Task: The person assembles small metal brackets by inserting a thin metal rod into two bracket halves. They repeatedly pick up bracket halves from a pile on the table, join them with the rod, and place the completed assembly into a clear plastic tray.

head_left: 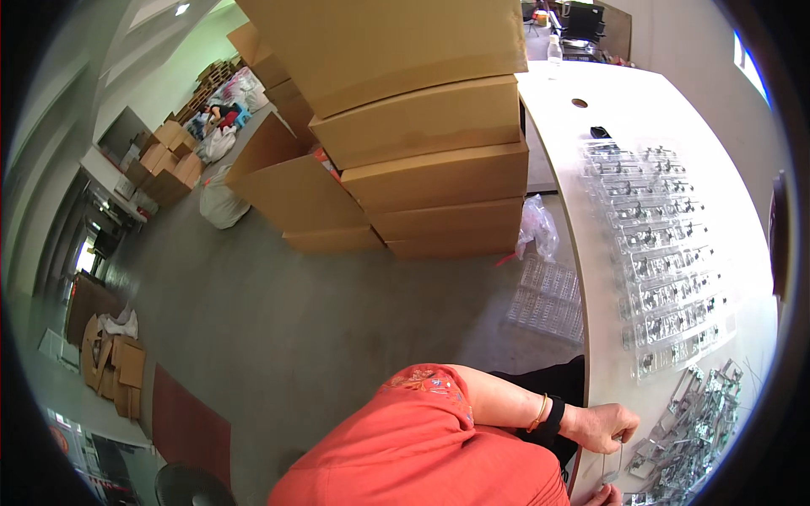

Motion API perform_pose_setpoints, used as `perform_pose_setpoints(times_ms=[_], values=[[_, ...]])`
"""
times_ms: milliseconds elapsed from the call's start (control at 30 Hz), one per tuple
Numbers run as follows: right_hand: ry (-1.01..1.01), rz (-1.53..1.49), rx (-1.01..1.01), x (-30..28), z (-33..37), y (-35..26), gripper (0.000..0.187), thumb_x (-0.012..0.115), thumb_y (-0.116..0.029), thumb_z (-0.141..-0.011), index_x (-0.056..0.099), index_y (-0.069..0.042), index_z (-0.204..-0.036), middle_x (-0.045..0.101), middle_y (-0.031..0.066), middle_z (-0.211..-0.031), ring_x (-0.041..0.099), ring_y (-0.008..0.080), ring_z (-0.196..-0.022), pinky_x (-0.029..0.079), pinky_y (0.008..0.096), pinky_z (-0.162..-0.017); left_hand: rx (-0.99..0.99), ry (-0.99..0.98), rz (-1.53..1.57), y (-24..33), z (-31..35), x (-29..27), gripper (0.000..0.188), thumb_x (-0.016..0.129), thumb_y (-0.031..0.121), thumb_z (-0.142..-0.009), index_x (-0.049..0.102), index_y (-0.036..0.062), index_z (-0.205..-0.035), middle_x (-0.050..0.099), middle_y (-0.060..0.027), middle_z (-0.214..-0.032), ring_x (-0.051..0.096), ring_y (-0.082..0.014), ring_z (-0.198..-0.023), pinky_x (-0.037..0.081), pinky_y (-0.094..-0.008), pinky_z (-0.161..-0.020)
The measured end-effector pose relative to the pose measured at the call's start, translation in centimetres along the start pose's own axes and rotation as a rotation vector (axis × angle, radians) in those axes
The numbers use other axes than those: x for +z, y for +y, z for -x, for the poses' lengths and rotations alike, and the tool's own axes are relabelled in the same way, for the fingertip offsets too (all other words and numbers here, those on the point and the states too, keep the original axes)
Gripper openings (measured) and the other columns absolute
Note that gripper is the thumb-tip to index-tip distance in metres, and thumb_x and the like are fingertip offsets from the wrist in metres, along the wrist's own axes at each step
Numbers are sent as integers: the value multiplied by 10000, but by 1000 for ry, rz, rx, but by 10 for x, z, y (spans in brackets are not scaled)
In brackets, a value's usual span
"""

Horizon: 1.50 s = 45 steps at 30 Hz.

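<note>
My left hand, with a black watch and a yellow bangle at its wrist, is closed in a pinch over the near end of the white table. Its fingertips grip a small metal part with thin wire legs. My right hand is cut off by the lower edge; its fingers pinch at the lower end of the same part. Right beside both hands lies a heap of small silvery metal parts. Past the heap, clear plastic trays with rows of small metal and black parts lie along the table.
The white table carries a bottle and a small black object at its far end. Stacked cardboard boxes stand beyond its left side. Empty clear trays and a plastic bag lie on the floor. Another person sits far back.
</note>
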State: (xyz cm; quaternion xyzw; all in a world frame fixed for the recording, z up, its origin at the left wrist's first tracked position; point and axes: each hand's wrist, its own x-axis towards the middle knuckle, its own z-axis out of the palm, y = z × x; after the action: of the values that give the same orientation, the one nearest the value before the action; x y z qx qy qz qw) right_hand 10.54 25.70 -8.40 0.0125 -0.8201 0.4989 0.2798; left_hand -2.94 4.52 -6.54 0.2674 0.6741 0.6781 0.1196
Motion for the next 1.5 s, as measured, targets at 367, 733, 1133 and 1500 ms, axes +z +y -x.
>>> perform_pose_setpoints(times_ms=[367, 733, 1133, 1500], values=[[27, 11, 76, 0, 1, 4, 123, 734, -20, -1004, 708, 36, -1110, 725, 171, -979, 659, 209, -804, 577, 312, -705, -17, 11, 35, -4, -3, 2, 152, 655, -15, -740, 615, 2, -886, 638, -124, -725, 647, -268, -678, 490, -393, -600], [-8, 91, -15, -5, -2, 3, 136, 753, -37, -994, 734, 37, -1108, 737, 174, -967, 677, 229, -802, 570, 340, -731, 50, 5, 19, -9, -2, 3, 158, 621, -29, -799, 576, 12, -945, 595, -107, -690, 606, -259, -637, 453, -398, -586], [-40, 51, 25, -12, 2, 15, 180, 747, -57, -1004, 737, 34, -1159, 701, 138, -920, 602, 165, -732, 503, 290, -619, 23, 17, 26, -9, -2, 5, 149, 632, -28, -778, 587, 10, -914, 605, -106, -695, 613, -254, -640, 459, -393, -585], [-106, 393, -219, -15, 1, 0, 150, 638, 31, -1035, 710, 43, -1166, 712, 119, -1091, 645, 207, -931, 521, 310, -812, 62, 8, -63, -1, 7, -3, 167, 635, 31, -822, 603, 2, -983, 610, -183, -800, 629, -311, -737, 503, -429, -682]])
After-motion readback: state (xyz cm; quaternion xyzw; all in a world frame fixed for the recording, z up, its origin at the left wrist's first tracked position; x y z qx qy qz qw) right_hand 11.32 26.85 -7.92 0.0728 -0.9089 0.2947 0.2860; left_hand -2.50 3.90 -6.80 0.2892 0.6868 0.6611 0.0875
